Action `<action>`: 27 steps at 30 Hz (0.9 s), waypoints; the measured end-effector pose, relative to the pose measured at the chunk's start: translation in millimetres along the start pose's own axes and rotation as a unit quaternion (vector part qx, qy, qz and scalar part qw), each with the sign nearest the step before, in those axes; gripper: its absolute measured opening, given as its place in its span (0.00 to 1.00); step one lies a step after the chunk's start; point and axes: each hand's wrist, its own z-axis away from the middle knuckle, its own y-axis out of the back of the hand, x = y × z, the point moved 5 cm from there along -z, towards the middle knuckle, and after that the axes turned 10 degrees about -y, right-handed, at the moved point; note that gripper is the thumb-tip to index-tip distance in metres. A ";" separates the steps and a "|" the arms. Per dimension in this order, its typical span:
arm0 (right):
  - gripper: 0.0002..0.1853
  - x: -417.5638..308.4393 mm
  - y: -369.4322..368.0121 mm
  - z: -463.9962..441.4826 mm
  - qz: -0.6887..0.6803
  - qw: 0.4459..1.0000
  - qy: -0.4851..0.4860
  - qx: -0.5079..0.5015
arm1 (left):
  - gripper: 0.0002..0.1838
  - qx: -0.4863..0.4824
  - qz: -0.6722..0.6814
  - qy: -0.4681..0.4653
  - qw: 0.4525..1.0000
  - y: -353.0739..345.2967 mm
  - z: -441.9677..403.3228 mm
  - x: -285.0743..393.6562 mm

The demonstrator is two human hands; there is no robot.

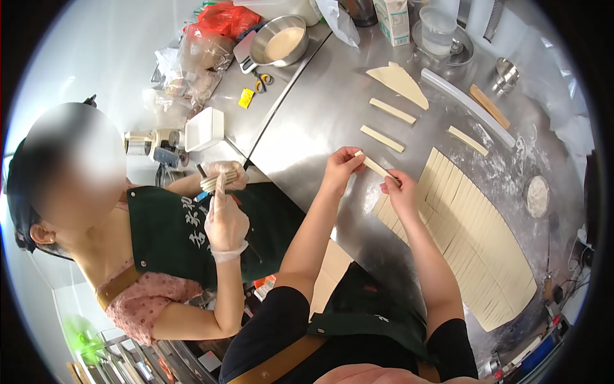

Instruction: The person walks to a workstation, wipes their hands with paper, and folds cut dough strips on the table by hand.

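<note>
A short strip of dough (pixel 376 166) stretches between my two hands above the metal table. My left hand (pixel 344 168) pinches its far-left end, and my right hand (pixel 400 188) grips the other end. Two more dough strips (pixel 392 111) (pixel 382 138) lie just beyond my hands, with a curved dough offcut (pixel 400 86) behind them. Right of my right hand, a large dough sheet (pixel 473 237) is cut into many narrow strips. Another single strip (pixel 468 141) rests above that sheet.
At the left, a co-worker's gloved hands (pixel 229 224) hold a coiled piece of dough (pixel 217 182). Flour is scattered on the table (pixel 300 121). A long white rod (pixel 468 105), a bowl of flour (pixel 537 196), scissors (pixel 262 82) and a pan of liquid (pixel 279 41) stand or lie around.
</note>
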 end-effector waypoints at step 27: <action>0.07 -66.7 6.0 -47.6 0.274 0.923 0.171 0.207 | 0.12 0.086 -0.309 -0.170 0.932 -7.2 -83.0 3.3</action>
